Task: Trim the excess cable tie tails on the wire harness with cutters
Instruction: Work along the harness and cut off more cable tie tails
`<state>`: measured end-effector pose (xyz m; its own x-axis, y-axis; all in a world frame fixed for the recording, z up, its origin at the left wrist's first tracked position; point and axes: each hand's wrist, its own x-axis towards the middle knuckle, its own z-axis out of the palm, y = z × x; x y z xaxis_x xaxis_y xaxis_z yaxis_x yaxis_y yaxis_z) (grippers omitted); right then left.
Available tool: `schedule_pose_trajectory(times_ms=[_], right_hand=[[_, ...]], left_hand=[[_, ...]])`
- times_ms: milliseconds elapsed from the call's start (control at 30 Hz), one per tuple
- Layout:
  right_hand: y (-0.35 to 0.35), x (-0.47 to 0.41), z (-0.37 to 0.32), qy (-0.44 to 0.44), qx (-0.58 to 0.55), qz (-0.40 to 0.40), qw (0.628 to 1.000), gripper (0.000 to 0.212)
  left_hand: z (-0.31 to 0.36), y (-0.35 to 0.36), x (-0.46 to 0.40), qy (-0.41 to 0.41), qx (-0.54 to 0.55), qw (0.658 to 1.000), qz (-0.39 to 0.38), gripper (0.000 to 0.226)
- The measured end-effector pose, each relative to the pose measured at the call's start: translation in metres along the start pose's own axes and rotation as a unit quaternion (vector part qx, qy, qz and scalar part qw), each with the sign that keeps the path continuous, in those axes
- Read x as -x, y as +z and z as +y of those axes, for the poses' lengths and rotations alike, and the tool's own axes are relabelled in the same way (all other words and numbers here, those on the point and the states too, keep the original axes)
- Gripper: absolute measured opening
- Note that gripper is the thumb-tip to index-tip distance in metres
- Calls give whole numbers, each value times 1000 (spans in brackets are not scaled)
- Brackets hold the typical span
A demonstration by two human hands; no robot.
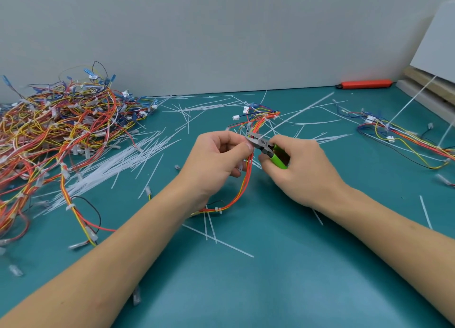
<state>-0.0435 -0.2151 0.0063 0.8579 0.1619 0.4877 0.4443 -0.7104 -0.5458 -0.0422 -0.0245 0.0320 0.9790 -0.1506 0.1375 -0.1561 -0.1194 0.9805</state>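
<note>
Harness [246, 177] of orange and yellow wires, held above teal mat [283, 266], pinched in left hand [216, 160]. Green-handled cutters [267, 148] gripped in right hand [302, 170], nose at long white tie tail [298, 113]. Trimmed tails [118, 162], wire heap [56, 128] left.

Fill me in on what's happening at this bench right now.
A person is trimming cable ties. The left hand holds a red and orange wire harness above the green mat, while the right hand grips green-handled cutters, their tip at a tie on the bundle. A big pile of harnesses lies to the left, and cut tie tails are scattered around.
</note>
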Motion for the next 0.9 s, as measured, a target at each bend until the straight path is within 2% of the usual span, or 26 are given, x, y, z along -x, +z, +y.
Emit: schedule_pose_trajectory(times_ms=[133, 267, 400, 533, 733, 833, 900], right_hand=[[0, -2, 0, -6, 5, -10, 1000, 18], [1, 0, 1, 16, 11, -17, 1000, 38], [1, 0, -3, 20, 24, -17, 999, 44], [0, 1, -1, 14, 15, -11, 1000, 41], [-1, 0, -2, -5, 11, -8, 1000, 15], [-1, 0, -1, 0, 8, -13, 1000, 16], [0, 0, 0, 9, 16, -15, 1000, 24]], left_hand=[[-2, 0, -1, -6, -1, 1000, 3, 16], [-1, 0, 0, 2, 2, 1000, -5, 14], [0, 0, 0, 7, 4, 1000, -2, 13], [1, 1, 1, 5, 5, 1000, -4, 13], [-1, 0, 0, -2, -4, 1000, 3, 18], [-1, 0, 0, -5, -2, 1000, 1, 17], [-1, 0, 0, -4, 2, 1000, 0, 15]])
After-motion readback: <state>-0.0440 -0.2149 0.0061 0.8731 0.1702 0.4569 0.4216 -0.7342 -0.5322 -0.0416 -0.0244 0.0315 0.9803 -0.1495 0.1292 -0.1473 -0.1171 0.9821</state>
